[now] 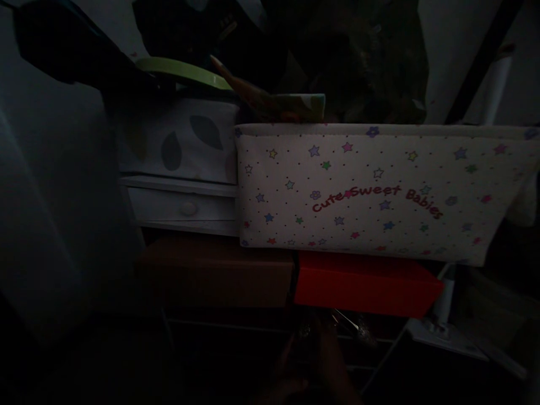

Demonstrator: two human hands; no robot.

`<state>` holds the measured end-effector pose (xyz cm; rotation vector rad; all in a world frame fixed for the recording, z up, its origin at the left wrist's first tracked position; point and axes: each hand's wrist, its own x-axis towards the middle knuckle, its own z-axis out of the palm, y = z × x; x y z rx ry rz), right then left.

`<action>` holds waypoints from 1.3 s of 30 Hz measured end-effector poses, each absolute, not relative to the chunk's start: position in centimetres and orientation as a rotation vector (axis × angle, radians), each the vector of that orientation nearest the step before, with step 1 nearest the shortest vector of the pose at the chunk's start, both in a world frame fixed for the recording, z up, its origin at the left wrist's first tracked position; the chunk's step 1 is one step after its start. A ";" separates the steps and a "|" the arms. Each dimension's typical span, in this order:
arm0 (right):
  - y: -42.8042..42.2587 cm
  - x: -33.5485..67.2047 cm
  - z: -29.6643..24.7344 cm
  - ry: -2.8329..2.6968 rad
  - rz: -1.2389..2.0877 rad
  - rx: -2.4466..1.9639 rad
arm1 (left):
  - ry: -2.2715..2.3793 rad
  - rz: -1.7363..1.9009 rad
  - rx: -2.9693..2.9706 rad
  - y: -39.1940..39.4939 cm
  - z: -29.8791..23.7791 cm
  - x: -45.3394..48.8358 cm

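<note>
Hands (310,360): seen only as a dim shape at the bottom centre of the view, deep in shadow. Left cannot be told from right, and whether the fingers are spread, curled or gripping cannot be told. A small glinting metallic object (350,325) lies just above and to the right of them; contact with it cannot be made out. The fingers seem to point up toward the stack, wrists below the lower edge.

Red box (367,284): directly above the hands, flat, its long face forward, right corner jutting toward a white pole base (442,329).

Brown box (217,270): just beside the red box on the left, ends touching or nearly so, same level.

Fabric storage bin (379,194): rests on the red box, overhanging it on both sides. Cream cloth with coloured stars and red lettering "Cute Sweet Babies". Its top rim is level; dark items rise behind it.

White drawer unit (181,211): left of the bin, touching its end, one round knob showing. A leaf-patterned white box (177,140) sits on it, with a green lid (181,70) on top.

Open room: dark space lies left of the stack and around the hands; the right side is crowded by the pole and base.
</note>
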<state>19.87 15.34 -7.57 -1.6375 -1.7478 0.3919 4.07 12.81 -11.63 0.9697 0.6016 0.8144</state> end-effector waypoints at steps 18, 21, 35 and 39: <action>15.1 19.4 -3.7 -0.949 1.028 -1.343 | 0.286 0.899 1.117 13.6 -9.6 4.1; 15.4 19.1 -4.0 -0.918 1.057 -1.284 | 0.376 0.879 1.117 13.1 -8.6 3.6; 16.0 17.4 -4.4 -0.873 1.042 -1.234 | 0.483 0.874 1.032 12.2 -6.6 2.9; 16.1 17.4 -4.9 -0.908 0.987 -1.218 | 0.498 0.889 1.023 11.7 -5.7 2.8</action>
